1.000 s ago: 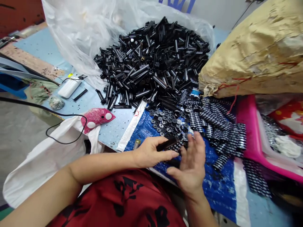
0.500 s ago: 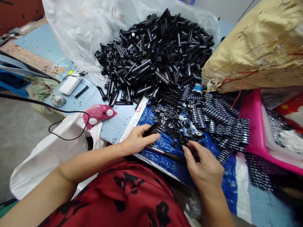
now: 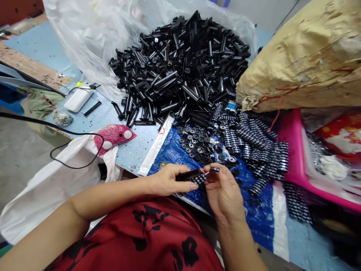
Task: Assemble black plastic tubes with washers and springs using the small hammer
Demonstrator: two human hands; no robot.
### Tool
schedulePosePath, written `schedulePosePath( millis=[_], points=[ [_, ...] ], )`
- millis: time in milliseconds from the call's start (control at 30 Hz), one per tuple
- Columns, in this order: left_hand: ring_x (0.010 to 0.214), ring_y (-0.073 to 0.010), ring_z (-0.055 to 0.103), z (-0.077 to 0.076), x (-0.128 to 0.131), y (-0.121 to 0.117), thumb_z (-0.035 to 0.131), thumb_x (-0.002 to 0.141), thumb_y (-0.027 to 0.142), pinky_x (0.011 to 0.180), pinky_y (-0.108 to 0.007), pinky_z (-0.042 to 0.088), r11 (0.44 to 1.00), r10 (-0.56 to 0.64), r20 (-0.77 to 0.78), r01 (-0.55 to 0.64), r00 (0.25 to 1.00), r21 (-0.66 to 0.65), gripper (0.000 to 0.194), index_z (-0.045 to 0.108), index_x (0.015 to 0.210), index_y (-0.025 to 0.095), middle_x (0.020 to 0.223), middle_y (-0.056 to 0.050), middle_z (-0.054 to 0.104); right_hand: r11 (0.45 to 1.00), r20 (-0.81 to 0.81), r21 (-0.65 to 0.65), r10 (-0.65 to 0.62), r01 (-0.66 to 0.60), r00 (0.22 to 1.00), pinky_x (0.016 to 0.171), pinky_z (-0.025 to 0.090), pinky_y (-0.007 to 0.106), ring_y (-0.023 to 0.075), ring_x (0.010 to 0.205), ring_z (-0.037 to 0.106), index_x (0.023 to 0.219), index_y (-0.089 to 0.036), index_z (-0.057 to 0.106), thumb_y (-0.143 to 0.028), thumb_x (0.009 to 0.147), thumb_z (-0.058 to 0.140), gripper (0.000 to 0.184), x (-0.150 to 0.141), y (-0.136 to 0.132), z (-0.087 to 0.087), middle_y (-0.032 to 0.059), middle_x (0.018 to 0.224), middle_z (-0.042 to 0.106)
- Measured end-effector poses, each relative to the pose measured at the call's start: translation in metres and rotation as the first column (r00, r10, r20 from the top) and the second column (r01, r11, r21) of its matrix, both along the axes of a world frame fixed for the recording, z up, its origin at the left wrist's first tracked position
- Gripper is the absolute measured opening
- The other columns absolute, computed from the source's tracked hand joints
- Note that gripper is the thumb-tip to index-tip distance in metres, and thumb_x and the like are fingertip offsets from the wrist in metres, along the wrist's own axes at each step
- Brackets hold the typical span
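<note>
Black tube (image 3: 187,175) sits over blue sheet (image 3: 257,216), L hand (image 3: 166,181) closed round it; R hand (image 3: 227,192) pinches small dark pc (image 3: 214,169) nr its end. Prob. light, stiff, slick; best held mid-body.

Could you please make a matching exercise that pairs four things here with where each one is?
1. Left hand
2. Small discs
3. White box
4. Pink tub

A. On the blue sheet
B. Next to the yellow sack
C. Around a black part
D. Beside a lone black rod

Pairs: 1-C, 2-A, 3-D, 4-B.
</note>
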State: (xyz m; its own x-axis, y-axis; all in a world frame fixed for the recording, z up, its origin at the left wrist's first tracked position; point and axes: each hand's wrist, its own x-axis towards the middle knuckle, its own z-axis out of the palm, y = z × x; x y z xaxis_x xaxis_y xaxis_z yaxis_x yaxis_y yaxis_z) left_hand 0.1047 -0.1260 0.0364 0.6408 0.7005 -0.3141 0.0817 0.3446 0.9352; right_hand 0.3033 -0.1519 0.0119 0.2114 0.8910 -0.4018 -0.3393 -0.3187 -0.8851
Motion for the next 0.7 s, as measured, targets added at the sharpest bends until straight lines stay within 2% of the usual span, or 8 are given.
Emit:
schedulePosePath(
  millis=[133, 333, 500, 700],
  points=[
    [0.064, -0.0084, 0.040, 0.002, 0.009, 0.001, 0.069, 0.085, 0.042, 0.058, -0.022, 0.031, 1.000, -0.002, 0.016, 0.001, 1.000, 0.020, 0.033, 0.055, 0.082, 0.013, 0.070, 0.003, 0.044, 0.999, -0.081, -0.034, -0.035, 0.032, 0.996, 0.078, 0.057, 0.025, 0.0113, 0.090, 0.068, 0.110, -0.017, 0.054, -0.066, 0.072, 0.073, 0.065, -0.013, -0.003, 0.003, 0.0060, 0.100, 0.068],
    [0.064, -0.0081, 0.040, 0.001, 0.011, 0.000, 0.069, 0.086, 0.041, 0.057, -0.021, 0.031, 0.999, 0.023, 0.012, -0.023, 1.000, 0.037, 0.032, 0.056, 0.082, 0.012, 0.070, 0.003, 0.045, 0.995, -0.151, -0.069, -0.078, 0.069, 0.985, 0.087, 0.058, 0.030, 0.0113, 0.092, 0.068, 0.112, -0.017, 0.056, -0.063, 0.070, 0.077, 0.066, -0.016, -0.008, 0.002, 0.0062, 0.105, 0.069],
    [0.063, -0.0080, 0.040, -0.001, 0.010, -0.002, 0.069, 0.086, 0.040, 0.056, -0.021, 0.031, 0.999, 0.029, 0.005, -0.029, 1.000, 0.021, 0.030, 0.058, 0.084, 0.012, 0.070, 0.003, 0.046, 0.997, -0.124, -0.055, -0.066, 0.060, 0.990, 0.095, 0.058, 0.034, 0.0103, 0.090, 0.068, 0.112, -0.017, 0.057, -0.065, 0.073, 0.074, 0.064, -0.019, -0.010, -0.001, 0.0055, 0.107, 0.069],
    [0.064, -0.0085, 0.039, -0.007, 0.012, -0.007, 0.068, 0.088, 0.041, 0.057, -0.022, 0.031, 0.999, 0.043, 0.036, -0.043, 0.998, 0.004, 0.031, 0.057, 0.084, 0.012, 0.070, 0.002, 0.045, 0.997, -0.018, -0.001, -0.074, 0.074, 0.997, 0.092, 0.059, 0.033, 0.0124, 0.093, 0.069, 0.111, -0.014, 0.059, -0.063, 0.077, 0.071, 0.060, -0.019, -0.014, -0.010, 0.0093, 0.112, 0.068]
  ],
)
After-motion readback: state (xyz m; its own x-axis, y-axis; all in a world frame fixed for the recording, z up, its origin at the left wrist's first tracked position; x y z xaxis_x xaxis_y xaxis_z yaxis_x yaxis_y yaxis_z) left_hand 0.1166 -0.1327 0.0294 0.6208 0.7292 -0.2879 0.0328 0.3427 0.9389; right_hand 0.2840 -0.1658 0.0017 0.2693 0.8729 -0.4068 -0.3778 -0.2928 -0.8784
